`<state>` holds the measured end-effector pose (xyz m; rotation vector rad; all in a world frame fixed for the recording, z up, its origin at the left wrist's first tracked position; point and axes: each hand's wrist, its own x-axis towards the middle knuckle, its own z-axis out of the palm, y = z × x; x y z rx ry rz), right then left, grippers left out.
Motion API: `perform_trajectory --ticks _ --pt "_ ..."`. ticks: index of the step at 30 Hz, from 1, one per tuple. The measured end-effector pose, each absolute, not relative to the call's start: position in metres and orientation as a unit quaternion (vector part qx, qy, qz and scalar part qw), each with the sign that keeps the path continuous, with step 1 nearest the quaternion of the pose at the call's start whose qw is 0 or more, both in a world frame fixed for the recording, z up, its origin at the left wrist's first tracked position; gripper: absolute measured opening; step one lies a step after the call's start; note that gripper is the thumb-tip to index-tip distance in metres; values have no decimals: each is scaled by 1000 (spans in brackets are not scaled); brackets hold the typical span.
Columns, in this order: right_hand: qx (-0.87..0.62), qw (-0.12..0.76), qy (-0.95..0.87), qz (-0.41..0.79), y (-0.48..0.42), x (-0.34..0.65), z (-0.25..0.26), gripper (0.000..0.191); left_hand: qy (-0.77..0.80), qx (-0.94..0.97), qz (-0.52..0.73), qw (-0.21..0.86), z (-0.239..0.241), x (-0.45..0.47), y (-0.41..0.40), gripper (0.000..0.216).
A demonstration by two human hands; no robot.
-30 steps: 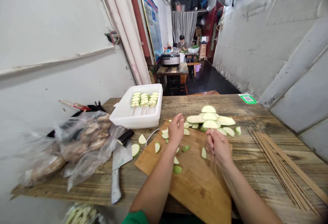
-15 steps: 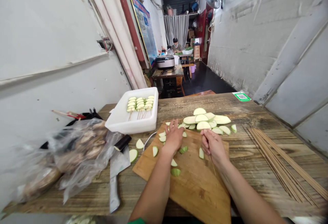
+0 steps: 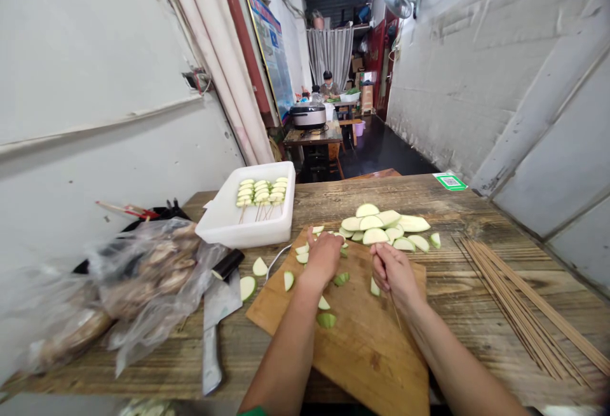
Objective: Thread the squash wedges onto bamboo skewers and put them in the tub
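Presently, right hand [image 3: 393,271] closed around a thin skewer [image 3: 396,311] above the cutting board [image 3: 366,362] on the bench [image 3: 455,333], left hand [image 3: 324,256] among cut vegetable slices [image 3: 288,281] on the board, its grip indeterminable.

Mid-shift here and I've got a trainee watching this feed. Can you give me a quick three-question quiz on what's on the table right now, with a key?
1. True or false: the cleaver lies on top of the cutting board.
2. Which hand grips a thin stick? A) left B) right C) neither
3. What does the white tray hold?

Key:
1. False; it lies on the wooden table, to the left of the cutting board.
2. B, the right hand.
3. Skewered slices, pale with green edges.
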<state>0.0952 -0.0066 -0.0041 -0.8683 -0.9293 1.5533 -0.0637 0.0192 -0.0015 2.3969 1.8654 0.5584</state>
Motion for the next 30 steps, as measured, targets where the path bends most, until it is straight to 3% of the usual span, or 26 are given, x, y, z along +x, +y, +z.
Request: perform_trajectory --ticks 4,7,11,17,22,30 --pt "-364 530 -394 657 -7 95 -3 22 586 715 350 154 -3 -69 29 8" --pt "-361 501 -412 670 -9 95 1 22 542 538 545 348 -1 -71 35 20" --pt "-366 413 -474 686 -14 94 4 27 432 317 637 554 2 -77 40 28" --pt "-379 321 -537 682 -24 84 3 30 354 191 682 611 6 -88 44 22" --pt "-393 307 -544 675 -26 79 0 31 292 102 678 666 10 -90 45 14" --pt "-398 309 -533 680 -26 81 0 30 286 117 674 671 9 -93 44 17"
